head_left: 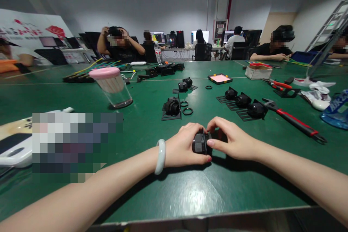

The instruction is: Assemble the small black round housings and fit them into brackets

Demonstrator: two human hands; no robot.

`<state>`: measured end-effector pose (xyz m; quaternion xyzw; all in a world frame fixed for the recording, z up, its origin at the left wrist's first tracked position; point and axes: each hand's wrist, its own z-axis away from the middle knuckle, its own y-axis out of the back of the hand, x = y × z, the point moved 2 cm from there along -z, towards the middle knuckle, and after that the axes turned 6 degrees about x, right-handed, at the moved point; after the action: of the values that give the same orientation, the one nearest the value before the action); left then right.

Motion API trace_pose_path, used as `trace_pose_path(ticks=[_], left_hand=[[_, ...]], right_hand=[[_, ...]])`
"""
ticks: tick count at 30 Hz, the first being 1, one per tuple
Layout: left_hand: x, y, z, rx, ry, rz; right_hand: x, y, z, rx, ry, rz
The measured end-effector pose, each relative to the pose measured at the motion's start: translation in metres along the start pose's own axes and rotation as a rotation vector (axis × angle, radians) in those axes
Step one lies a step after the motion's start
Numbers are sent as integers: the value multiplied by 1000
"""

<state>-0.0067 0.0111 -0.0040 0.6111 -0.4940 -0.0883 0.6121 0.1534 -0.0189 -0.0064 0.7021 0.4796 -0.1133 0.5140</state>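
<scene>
A black plastic cable gland (199, 144) with a flat plate around its middle is held just above or on the green table; I cannot tell which. My left hand (183, 146) wraps around its left side, thumb in front and fingers behind. From the other side, my right hand (231, 139) grips it with thumb and index finger, partly covering its right end. Just beyond stands another cable gland (172, 107) on a slotted plate. Beside that lie two black lock nuts, the nearer one (187, 111) larger in view.
Several cable glands on slotted plates (241, 100) and a red-black adjustable wrench (295, 121) lie right. A pink-lidded cup (112, 88) stands left, near a white device (16, 152). Farther back are a pink-lined tray (220, 78), a small box (258, 71) and people (119, 45).
</scene>
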Motion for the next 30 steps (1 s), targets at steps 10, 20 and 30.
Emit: trace_pose_path(ticks=[10, 20, 30], left_hand=[[0, 1, -1, -6, -20, -22], [-1, 0, -1, -2, -43, -24], [0, -1, -1, -8, -51, -38]], right_hand=[[-5, 3, 2, -85, 122, 5], [-1, -1, 3, -109, 152, 50], [-1, -2, 1, -72, 138, 62]])
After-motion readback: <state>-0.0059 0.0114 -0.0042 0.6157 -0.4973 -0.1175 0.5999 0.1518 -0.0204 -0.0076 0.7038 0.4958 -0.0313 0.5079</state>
